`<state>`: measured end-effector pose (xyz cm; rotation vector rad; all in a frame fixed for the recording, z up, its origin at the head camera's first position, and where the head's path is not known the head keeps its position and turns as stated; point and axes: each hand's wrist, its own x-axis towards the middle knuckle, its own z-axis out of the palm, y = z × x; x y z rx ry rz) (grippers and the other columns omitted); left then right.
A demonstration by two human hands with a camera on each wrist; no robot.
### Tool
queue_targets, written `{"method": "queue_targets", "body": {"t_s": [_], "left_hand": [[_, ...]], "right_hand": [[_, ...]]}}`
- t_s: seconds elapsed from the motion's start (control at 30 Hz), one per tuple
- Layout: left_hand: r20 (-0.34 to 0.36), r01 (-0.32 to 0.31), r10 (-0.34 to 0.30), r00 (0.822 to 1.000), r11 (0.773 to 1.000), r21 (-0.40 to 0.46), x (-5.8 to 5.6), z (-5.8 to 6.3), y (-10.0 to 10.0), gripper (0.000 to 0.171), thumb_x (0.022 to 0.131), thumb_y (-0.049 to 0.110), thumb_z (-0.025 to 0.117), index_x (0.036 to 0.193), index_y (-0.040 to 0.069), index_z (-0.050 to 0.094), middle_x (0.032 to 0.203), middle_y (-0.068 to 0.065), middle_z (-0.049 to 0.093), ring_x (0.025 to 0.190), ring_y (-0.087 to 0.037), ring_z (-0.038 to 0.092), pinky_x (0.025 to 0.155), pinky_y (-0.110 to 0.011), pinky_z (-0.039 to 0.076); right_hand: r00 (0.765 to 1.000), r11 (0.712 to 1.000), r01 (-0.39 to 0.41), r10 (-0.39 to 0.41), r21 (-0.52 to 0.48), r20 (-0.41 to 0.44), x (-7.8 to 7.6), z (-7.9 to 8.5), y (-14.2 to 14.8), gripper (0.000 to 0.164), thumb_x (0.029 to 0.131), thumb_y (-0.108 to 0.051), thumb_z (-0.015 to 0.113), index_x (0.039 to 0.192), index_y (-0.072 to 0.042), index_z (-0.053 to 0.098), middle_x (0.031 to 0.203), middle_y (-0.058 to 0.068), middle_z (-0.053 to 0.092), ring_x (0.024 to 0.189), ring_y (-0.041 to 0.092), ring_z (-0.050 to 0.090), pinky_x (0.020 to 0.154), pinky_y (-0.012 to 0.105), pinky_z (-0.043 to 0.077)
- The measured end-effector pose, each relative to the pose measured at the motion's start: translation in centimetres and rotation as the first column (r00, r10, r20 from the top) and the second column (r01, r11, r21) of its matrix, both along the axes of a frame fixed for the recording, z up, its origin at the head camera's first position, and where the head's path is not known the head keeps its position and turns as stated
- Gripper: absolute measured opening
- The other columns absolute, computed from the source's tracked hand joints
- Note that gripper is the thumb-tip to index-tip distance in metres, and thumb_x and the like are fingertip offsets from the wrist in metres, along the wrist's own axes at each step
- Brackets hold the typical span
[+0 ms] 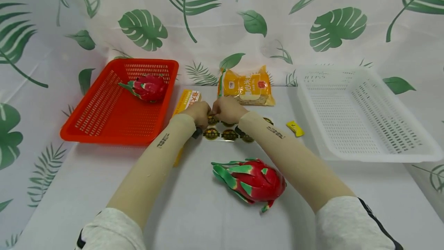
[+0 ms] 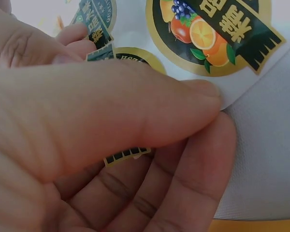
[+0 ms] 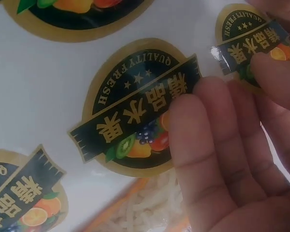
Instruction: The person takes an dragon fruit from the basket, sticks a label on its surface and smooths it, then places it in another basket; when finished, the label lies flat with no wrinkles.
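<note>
Both hands meet over a sheet of round fruit stickers (image 1: 221,137) in the head view. My left hand (image 1: 199,113) pinches an edge of the sheet between thumb (image 2: 198,96) and fingers. My right hand (image 1: 228,110) is close beside it, its curled fingers (image 3: 195,140) gripping the sheet at the edge of a black-and-gold sticker (image 3: 135,108). Another sticker (image 3: 249,41) sits among the fingers at the upper right of the right wrist view. Just under the left hand lies a yellow box (image 1: 187,98), partly covered by the forearm.
A dragon fruit (image 1: 258,182) lies between the forearms. Another dragon fruit (image 1: 150,88) is in the red basket (image 1: 118,139) at left. At the back stands an orange food bag (image 1: 246,88). A small yellow packet (image 1: 295,128) lies left of the white basket (image 1: 385,156).
</note>
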<state>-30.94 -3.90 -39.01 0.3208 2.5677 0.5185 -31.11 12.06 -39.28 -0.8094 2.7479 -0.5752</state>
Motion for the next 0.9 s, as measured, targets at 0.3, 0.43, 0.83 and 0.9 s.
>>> {"method": "queue_targets", "body": {"t_s": [0.3,0.43,0.83,0.9], "left_hand": [[0.0,0.004,-0.004,1.0,1.0,0.001,0.0,0.0,-0.1,0.034,0.068,-0.011,0.074,0.098,0.003,0.072,0.086,-0.008,0.066,0.075,-0.021,0.059,0.054,-0.025,0.048],[-0.009,0.006,-0.006,1.0,1.0,0.0,0.1,0.0,0.0,0.031,0.067,-0.012,0.071,0.094,0.004,0.069,0.08,-0.007,0.063,0.07,-0.02,0.058,0.051,-0.024,0.046],[-0.027,-0.012,0.012,1.0,1.0,0.013,0.6,0.0,0.1,0.026,0.069,-0.013,0.071,0.087,0.006,0.067,0.089,-0.007,0.065,0.079,-0.021,0.057,0.052,-0.023,0.045],[-0.034,-0.012,0.013,0.999,1.0,0.028,0.8,0.0,0.1,0.031,0.07,-0.013,0.07,0.095,0.005,0.071,0.097,-0.009,0.068,0.083,-0.021,0.058,0.053,-0.023,0.047]], "right_hand": [[0.999,0.998,-0.001,0.004,-0.064,0.033,0.4,0.5,0.4,0.009,0.098,-0.008,0.066,0.1,-0.004,0.074,0.096,0.012,0.076,0.084,0.021,0.064,0.084,0.038,0.055],[0.997,0.994,0.035,-0.028,-0.107,0.07,0.8,1.0,0.9,0.008,0.1,-0.008,0.064,0.101,-0.005,0.071,0.098,0.012,0.076,0.082,0.02,0.065,0.077,0.034,0.054],[0.996,0.978,0.075,-0.065,-0.195,0.06,3.4,2.6,3.5,0.007,0.104,-0.014,0.063,0.104,-0.008,0.065,0.093,0.008,0.072,0.077,0.018,0.06,0.073,0.031,0.05],[0.996,0.976,0.08,-0.071,-0.203,0.053,4.0,3.2,3.9,0.006,0.104,-0.014,0.062,0.103,-0.009,0.064,0.093,0.007,0.07,0.076,0.017,0.058,0.073,0.031,0.049]]}}
